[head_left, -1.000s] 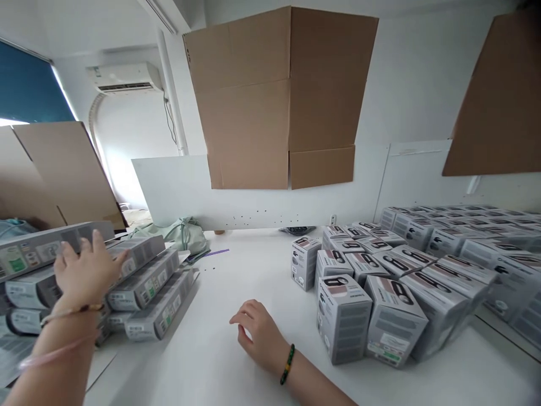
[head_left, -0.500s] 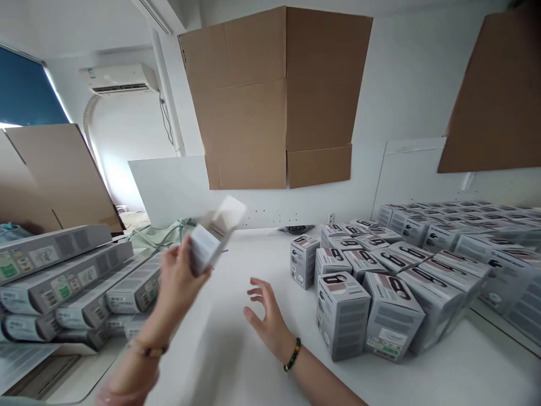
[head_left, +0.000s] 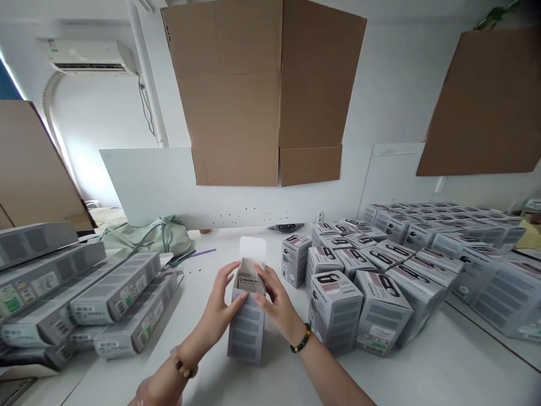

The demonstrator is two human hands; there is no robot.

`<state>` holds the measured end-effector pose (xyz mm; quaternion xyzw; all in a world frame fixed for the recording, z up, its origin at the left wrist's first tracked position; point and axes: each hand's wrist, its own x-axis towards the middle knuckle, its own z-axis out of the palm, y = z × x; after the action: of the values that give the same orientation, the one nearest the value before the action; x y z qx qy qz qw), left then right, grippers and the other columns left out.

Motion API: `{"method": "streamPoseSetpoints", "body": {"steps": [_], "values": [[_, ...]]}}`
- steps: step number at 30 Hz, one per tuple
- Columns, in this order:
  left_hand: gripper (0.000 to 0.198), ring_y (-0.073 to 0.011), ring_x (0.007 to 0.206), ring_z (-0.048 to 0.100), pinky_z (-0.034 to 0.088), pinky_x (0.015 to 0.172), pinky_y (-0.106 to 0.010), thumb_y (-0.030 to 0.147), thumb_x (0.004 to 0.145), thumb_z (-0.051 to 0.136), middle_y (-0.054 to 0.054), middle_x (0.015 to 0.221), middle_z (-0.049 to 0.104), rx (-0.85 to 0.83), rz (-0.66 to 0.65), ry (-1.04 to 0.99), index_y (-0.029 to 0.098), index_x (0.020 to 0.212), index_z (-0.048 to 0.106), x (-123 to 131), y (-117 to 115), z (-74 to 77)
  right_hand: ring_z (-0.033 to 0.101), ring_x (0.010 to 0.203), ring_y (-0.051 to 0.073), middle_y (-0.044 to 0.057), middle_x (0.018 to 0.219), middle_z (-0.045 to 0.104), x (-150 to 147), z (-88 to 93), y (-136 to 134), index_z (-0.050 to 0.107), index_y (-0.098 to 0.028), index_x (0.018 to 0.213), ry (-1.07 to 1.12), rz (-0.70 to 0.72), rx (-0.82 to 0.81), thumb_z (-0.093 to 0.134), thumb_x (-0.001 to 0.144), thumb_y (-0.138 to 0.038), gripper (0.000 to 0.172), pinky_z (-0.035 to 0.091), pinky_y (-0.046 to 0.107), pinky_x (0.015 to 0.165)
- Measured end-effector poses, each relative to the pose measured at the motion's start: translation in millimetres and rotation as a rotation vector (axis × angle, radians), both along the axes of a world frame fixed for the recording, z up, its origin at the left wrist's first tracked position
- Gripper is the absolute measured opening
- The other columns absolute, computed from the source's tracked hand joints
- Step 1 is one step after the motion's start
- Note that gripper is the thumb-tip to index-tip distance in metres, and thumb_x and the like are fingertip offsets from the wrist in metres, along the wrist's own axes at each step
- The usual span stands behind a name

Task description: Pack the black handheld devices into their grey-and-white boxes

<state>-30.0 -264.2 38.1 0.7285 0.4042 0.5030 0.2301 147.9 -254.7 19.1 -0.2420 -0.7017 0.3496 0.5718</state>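
While fingers (head_left: 227,272) half-curl, 2 hands (head_left: 217,309) (head_left: 282,304) hold the carton (head_left: 245,332)

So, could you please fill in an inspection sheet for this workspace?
Surface: white table, a seam running along its right part.
Work items: open gray box upright at front, white flap raised; gray cartons piled at left; upright boxes grouped at right.
Clutter: pale green bag, purple strip and dark item toward the back; the last is unclear.
Hands: left hand and right hand hold the open gray box near its top.
Cables: dark cable hanging below the air conditioner.
Surroundings: white wall with cardboard sheets.
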Motion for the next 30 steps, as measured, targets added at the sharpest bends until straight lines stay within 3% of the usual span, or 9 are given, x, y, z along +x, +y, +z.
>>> {"method": "streamPoseSetpoints", "body": {"steps": [4, 7, 10, 13, 15, 20, 23, 26, 30], "values": [[0.037, -0.0306, 0.141, 0.034, 0.031, 0.114, -0.056, 0.047, 0.093, 0.052, -0.009, 0.137, 0.05, 0.064, -0.066, 0.037, 0.032, 0.126, 0.052, -10, 0, -8.3, 0.057, 0.119, 0.025, 0.009, 0.116, 0.061, -3, 5.8, -7, 0.071, -0.026, 0.109, -0.075, -0.02, 0.042, 0.058, 0.087, -0.058, 0.041, 0.045, 0.041, 0.106], [0.026, -0.0346, 0.146, 0.022, 0.027, 0.114, -0.061, 0.049, 0.091, 0.053, -0.01, 0.147, 0.039, 0.086, -0.007, 0.059, 0.027, 0.104, 0.06, -17, -6, -15.8, 0.048, 0.131, 0.026, 0.007, 0.102, 0.066, -6, 6.0, -13, 0.07, -0.025, 0.097, -0.134, -0.047, 0.046, 0.058, 0.086, -0.062, 0.04, 0.04, 0.042, 0.111], [0.027, -0.0381, 0.147, 0.02, 0.034, 0.11, -0.06, 0.051, 0.088, 0.057, -0.008, 0.159, 0.017, 0.047, -0.065, 0.031, 0.024, 0.091, 0.057, -23, -10, -13.3, 0.053, 0.127, 0.026, 0.009, 0.119, 0.062, -9, 4.1, -17, 0.061, -0.023, 0.098, -0.095, -0.039, 0.031, 0.062, 0.082, -0.063, 0.043, 0.045, 0.039, 0.106], [0.022, -0.0302, 0.135, 0.043, 0.047, 0.102, -0.052, 0.042, 0.087, 0.064, -0.009, 0.141, 0.045, 0.027, -0.209, -0.111, 0.029, 0.095, 0.048, -24, -9, -10.5, 0.055, 0.126, 0.026, 0.014, 0.14, 0.049, -8, 3.9, -17, 0.054, -0.023, 0.097, -0.047, 0.002, 0.003, 0.064, 0.08, -0.064, 0.045, 0.048, 0.038, 0.102], [0.036, -0.0253, 0.127, 0.051, 0.05, 0.099, -0.049, 0.036, 0.085, 0.069, -0.005, 0.119, 0.057, 0.077, -0.213, -0.22, 0.035, 0.108, 0.041, -23, -6, -11.7, 0.048, 0.134, 0.028, 0.014, 0.144, 0.045, -7, 4.7, -16, 0.054, -0.023, 0.091, -0.062, -0.003, -0.013, 0.064, 0.08, -0.064, 0.043, 0.045, 0.042, 0.105], [0.04, -0.0323, 0.128, 0.042, 0.045, 0.103, -0.054, 0.064, 0.085, 0.054, -0.008, 0.114, 0.051, 0.168, -0.2, 0.018, 0.034, 0.112, 0.057, -19, -9, -17.1, 0.046, 0.135, 0.033, 0.015, 0.14, 0.043, -13, -0.9, -14, 0.049, -0.023, 0.085, 0.039, -0.047, -0.053, 0.071, 0.066, -0.07, 0.055, 0.045, 0.047, 0.105], [0.046, -0.035, 0.133, 0.037, 0.042, 0.105, -0.057, 0.067, 0.089, 0.039, -0.01, 0.118, 0.047, 0.163, -0.199, 0.056, 0.032, 0.113, 0.057, -17, -14, -18.7, 0.046, 0.135, 0.034, 0.016, 0.14, 0.04, -17, -5.0, -15, 0.047, -0.025, 0.098, 0.12, -0.019, -0.057, 0.074, 0.054, -0.076, 0.073, 0.049, 0.045, 0.102], [0.027, -0.0325, 0.132, 0.038, 0.043, 0.104, -0.056, 0.051, 0.094, 0.045, -0.009, 0.118, 0.045, 0.215, -0.147, 0.058, 0.032, 0.112, 0.054, -14, -17, -21.5, 0.048, 0.134, 0.029, 0.015, 0.145, 0.036, -13, 0.7, -18, 0.04, -0.029, 0.119, 0.1, 0.012, -0.045, 0.074, 0.066, -0.068, 0.074, 0.052, 0.042, 0.1], [0.018, -0.0295, 0.132, 0.039, 0.045, 0.103, -0.052, 0.034, 0.098, 0.043, -0.008, 0.115, 0.045, 0.286, -0.113, 0.114, 0.032, 0.113, 0.053, -12, -18, -24.8, 0.054, 0.126, 0.023, 0.009, 0.13, 0.059, -2, 17.3, -20, 0.059, -0.028, 0.116, -0.18, 0.05, 0.132, 0.068, 0.085, -0.048, 0.038, 0.046, 0.044, 0.106]]}}
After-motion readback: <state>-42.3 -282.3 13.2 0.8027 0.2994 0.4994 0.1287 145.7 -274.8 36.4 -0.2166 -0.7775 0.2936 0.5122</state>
